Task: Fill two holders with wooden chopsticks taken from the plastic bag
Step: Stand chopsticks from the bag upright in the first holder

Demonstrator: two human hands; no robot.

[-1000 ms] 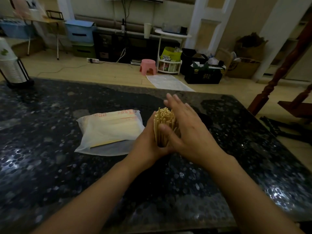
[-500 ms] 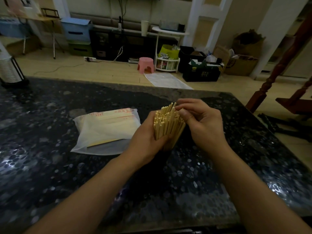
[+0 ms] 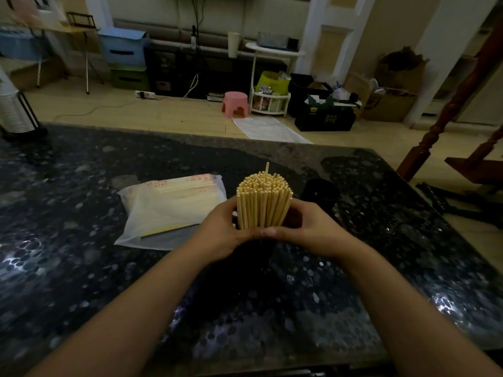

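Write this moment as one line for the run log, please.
step: seating chopsticks in dark holder | left hand: grips bundle | right hand: grips bundle | one stick taller | plastic bag: left of bundle, still holds sticks

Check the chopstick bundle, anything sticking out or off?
One chopstick at the far side of the chopstick bundle stands proud above the other tips, so the top is not level. The rest look even. Both the left hand and the right hand wrap the bundle's base. A loose stick pokes from the plastic bag.
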